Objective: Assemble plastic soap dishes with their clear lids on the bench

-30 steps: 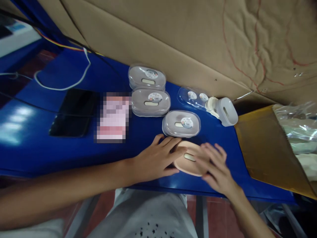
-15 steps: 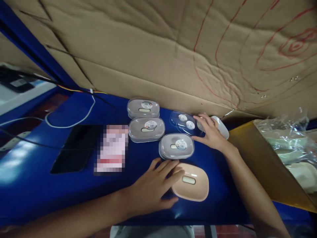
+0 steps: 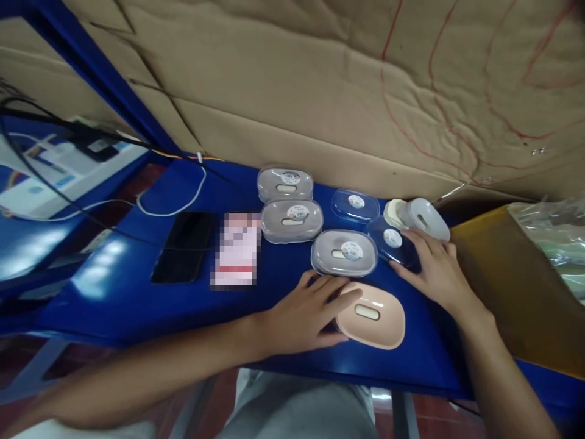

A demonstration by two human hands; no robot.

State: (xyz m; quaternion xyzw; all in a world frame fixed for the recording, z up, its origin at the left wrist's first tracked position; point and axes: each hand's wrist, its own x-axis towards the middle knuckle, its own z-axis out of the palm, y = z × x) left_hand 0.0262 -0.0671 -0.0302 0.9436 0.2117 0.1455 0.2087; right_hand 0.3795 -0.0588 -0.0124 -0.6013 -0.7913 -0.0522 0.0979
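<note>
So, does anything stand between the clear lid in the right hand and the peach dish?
Nothing visible does: bare blue tabletop shows between the clear lid and the peach dish. The grey lidded dish sits beside that gap, and the left hand covers only the peach dish's left end.

A glossy blue tabletop [image 3: 425, 341] holds a lidded grey case [image 3: 344, 253], with a peach dish [image 3: 381, 326] at its 5 o'clock. Two more lidded grey cases [image 3: 297, 228] sit toward 10 and 11, a clear lid [image 3: 355, 207] at 12, and cream pieces [image 3: 393, 213] and a pale dish [image 3: 432, 222] at 2. A cardboard box [image 3: 507, 280] stands at 3; a black slab [image 3: 180, 253] and a blurred pink item [image 3: 236, 253] lie at 9.
</note>
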